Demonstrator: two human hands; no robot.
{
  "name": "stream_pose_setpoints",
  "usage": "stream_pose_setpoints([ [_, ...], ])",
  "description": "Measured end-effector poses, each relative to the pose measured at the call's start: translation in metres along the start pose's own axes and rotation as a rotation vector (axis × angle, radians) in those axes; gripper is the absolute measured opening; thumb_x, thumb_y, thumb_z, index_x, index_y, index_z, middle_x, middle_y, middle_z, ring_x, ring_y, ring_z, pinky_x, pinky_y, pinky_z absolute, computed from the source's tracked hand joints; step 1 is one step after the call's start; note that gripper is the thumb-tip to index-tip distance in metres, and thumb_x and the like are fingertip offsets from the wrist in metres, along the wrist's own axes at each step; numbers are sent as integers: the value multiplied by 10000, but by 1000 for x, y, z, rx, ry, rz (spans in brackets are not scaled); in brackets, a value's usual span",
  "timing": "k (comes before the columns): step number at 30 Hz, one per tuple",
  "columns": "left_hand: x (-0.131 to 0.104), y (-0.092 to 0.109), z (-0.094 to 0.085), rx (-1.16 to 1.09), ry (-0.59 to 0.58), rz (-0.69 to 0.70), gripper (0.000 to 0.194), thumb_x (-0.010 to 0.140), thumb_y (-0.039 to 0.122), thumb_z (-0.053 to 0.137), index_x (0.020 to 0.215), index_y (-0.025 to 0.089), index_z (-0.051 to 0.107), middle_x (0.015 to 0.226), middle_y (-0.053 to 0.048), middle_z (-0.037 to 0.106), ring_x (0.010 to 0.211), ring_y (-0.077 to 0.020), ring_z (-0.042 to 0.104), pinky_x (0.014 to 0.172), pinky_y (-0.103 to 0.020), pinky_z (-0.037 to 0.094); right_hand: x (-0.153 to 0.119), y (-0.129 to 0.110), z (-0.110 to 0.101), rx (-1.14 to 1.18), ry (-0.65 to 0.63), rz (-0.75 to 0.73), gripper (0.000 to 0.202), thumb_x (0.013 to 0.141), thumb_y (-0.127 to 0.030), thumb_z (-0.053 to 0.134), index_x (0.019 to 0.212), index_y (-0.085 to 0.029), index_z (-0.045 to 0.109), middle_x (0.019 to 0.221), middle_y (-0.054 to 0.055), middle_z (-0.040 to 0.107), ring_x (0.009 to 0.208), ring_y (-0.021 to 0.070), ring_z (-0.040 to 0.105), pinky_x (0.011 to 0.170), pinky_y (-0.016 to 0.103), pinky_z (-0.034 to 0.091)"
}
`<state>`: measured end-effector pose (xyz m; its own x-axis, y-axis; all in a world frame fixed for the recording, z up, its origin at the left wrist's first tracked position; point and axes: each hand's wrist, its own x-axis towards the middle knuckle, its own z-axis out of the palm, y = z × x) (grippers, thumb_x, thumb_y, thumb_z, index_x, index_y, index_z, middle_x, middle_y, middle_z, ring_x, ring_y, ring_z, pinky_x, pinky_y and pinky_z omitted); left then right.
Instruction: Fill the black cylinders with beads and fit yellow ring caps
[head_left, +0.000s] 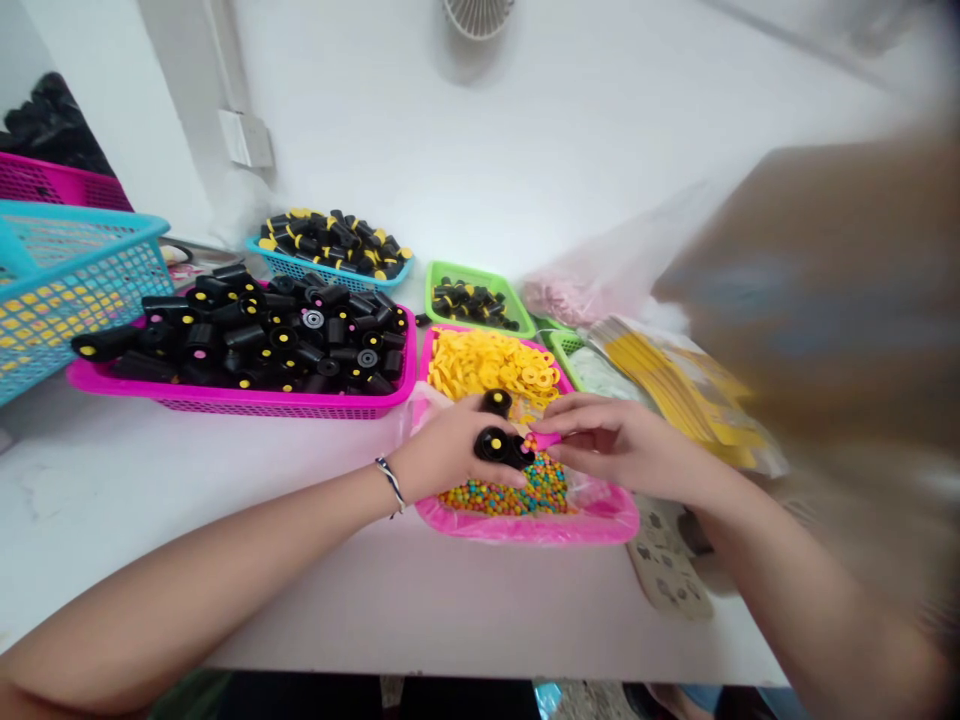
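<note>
My left hand (442, 440) is closed around a few black plastic cylinders (491, 446), some with a yellow dot in the end. My right hand (626, 440) pinches a small pink scoop (546, 440) carrying a few coloured beads. The scoop's tip is at the mouth of one held cylinder; whether it touches I cannot tell. Both hands hover over a pink basket (525, 527) lined with clear plastic and holding many small multicoloured beads (502, 497). Just behind lie yellow plastic rings (487, 362) in another pink basket, partly hidden by my hands.
To the left, a magenta basket (285, 402) is heaped with black cylinders. Behind stand a blue basket (330, 270) and a green basket (484, 268) of black parts. Yellow packaging (660, 380) lies right, beside a large blurred brown shape (825, 330). A patterned flat object (669, 570) lies near my right forearm.
</note>
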<state>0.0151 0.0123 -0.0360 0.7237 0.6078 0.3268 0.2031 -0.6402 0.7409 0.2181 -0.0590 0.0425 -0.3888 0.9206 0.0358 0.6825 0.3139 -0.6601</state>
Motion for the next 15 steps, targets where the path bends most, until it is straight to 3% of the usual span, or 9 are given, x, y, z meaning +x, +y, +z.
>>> stream_pose_setpoints([
  [10,0,4,-2,-30,0,-21,516,616,505,757,1049,235,686,1055,-59,561,921,-224,595,851,-343,465,0,-17,-13,-300,20,-54,250,829,-293,564,1037,-297,702,1037,59,614,784,150,605,530,234,461],
  [15,0,5,-2,-30,0,-27,473,621,519,747,1008,250,701,1005,-49,564,898,-221,593,816,-335,470,-10,-10,-13,-408,87,25,277,820,-332,576,1068,-286,689,1004,70,665,763,190,615,612,301,486],
])
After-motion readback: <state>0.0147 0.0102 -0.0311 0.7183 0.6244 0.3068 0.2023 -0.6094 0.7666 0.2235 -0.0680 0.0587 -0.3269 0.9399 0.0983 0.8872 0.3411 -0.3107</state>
